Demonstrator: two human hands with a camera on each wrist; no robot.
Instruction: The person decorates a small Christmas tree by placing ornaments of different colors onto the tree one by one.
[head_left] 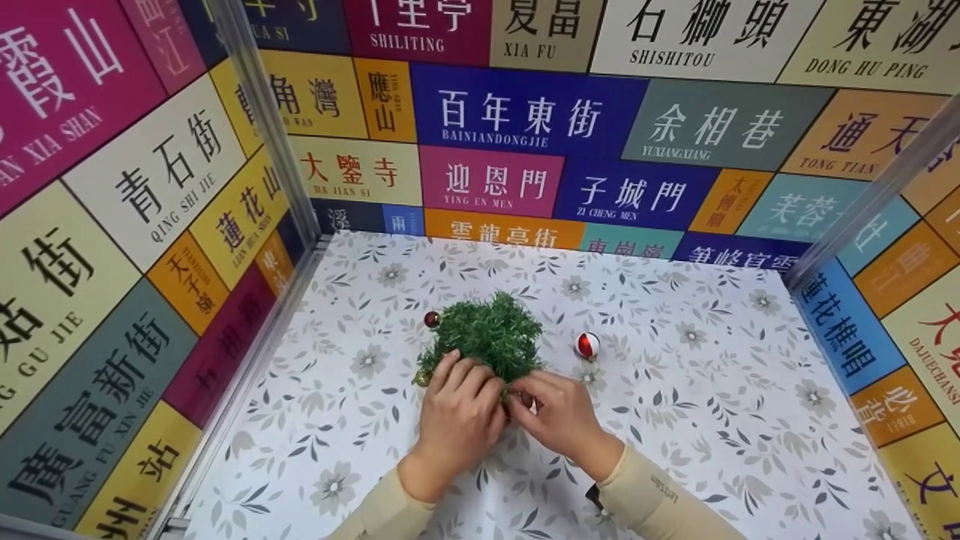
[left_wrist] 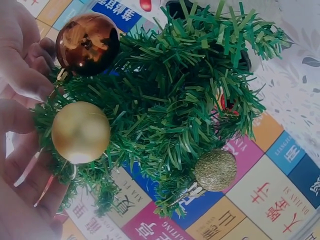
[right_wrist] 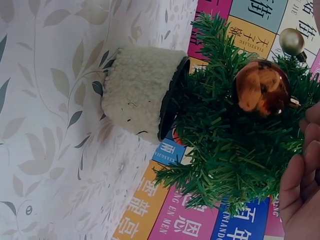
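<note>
Small green tree (head_left: 491, 337) stands mid-table on floral-print table (head_left: 675, 420), approx centre of head view. Its pot wrapped in white fleece cover (right_wrist: 137, 92), seen in rt wrist view at 9 o'clock of the foliage.

L hand (head_left: 457, 409) at tree's 6–7 o'clock, fingers curled over lower branches, touching foliage; the grip looks bent round the greenery, can't tell if pinching a twig. R hand (head_left: 559, 412) at 5 o'clock of tree, fingertips pressed together at branch edge, right beside L hand; what's pinched is too small to tell.

Ornaments on tree: shiny copper ball (left_wrist: 87, 44) at 10 o'clock in left wrist view, matte gold ball (left_wrist: 80, 132) below it just beside L fingers (left_wrist: 22, 65), glitter gold ball (left_wrist: 215, 170) at 4 o'clock. Dark red ball (head_left: 432, 319) at tree's 9–10 o'clock in head view.

Red/white ball (head_left: 587, 345) lies on table at 3 o'clock of tree, near but apart.

Walls w/ coloured street-name panels (head_left: 525, 112) enclose table on three sides; metal frame posts (head_left: 262, 112) in the corners. Beige sleeves (head_left: 660, 499) at frame bottom.
</note>
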